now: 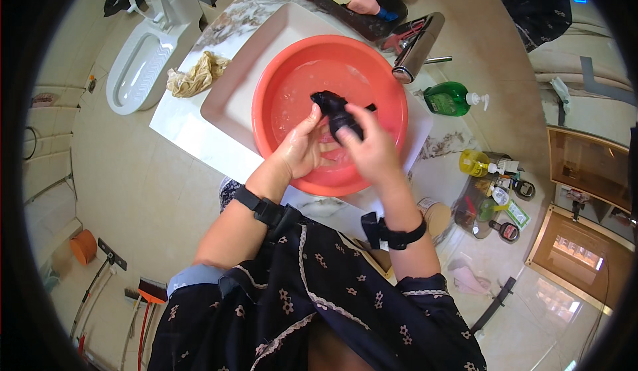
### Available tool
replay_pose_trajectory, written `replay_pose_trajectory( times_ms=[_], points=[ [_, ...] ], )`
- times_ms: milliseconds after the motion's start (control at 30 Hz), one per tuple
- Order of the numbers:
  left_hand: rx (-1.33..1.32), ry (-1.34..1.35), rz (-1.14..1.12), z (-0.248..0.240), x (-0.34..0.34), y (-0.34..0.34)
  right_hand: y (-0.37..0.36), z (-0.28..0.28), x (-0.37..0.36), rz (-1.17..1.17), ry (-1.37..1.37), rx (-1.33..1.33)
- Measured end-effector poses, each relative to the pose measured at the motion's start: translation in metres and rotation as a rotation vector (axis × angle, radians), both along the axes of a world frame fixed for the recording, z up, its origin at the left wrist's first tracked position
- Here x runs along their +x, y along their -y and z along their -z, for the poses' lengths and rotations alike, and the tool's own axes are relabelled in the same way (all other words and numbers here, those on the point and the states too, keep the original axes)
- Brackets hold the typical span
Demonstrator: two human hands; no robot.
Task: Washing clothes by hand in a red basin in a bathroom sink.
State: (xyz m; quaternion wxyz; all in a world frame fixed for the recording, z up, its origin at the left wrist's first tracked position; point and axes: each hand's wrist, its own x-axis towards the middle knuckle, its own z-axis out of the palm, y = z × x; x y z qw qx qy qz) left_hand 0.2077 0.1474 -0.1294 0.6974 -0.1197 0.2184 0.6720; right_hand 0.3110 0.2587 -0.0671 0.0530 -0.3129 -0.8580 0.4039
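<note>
Over a coral-red basin (264,82) with water in it, a wet-looking black bundle (330,103) is in my hands; whether it is cloth or something else I cannot make out. My right hand (372,148) grips its right and lower part and is slightly smeared by motion. On the left side, my left hand (302,146) has its thumb up against the bundle, while its other fingers stretch apart over the water. A small dark end (371,107) sticks out beside the right fingers. Black straps with small boxes circle both wrists.
The basin stands in a white sink (229,98) under a metal faucet (419,47). A crumpled cloth (199,74) lies on the left counter. To the right are a green pump bottle (446,98), a yellow pump bottle (473,163) and several toiletries. A dark tray (362,22) holds soaps behind.
</note>
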Motion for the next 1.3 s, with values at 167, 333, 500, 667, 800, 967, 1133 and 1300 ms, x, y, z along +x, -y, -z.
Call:
replay_pose_trajectory(
  times_ms=[167, 333, 500, 667, 800, 967, 1133, 1300],
  points=[
    [-0.064, -0.018, -0.065, 0.022, 0.004, 0.0, 0.01, 0.009, 0.019, -0.049, -0.046, -0.557],
    [0.26, -0.762, 0.072, 0.024, -0.005, 0.009, -0.044, 0.029, 0.011, -0.089, -0.238, 0.045],
    [0.023, 0.137, -0.008, 0.008, -0.007, -0.001, -0.058, 0.056, 0.014, 0.075, -0.128, -0.648],
    [-0.037, 0.128, -0.107, 0.026, -0.003, 0.001, -0.011, 0.063, 0.016, -0.014, -0.209, 0.081],
    [-0.364, 0.032, -0.331, 0.029, 0.009, -0.021, 0.049, 0.058, 0.011, -0.105, -0.279, 0.274],
    [-0.436, -0.23, -0.149, 0.022, 0.02, -0.021, 0.035, 0.061, -0.007, 0.132, -0.254, 0.2],
    [-0.395, -0.157, -0.154, 0.012, 0.019, -0.021, -0.008, 0.077, -0.023, 0.538, -0.197, -0.617],
    [-0.148, -0.059, -0.085, 0.019, -0.014, -0.003, -0.022, 0.066, -0.024, 0.576, -0.361, -1.073]
  ],
)
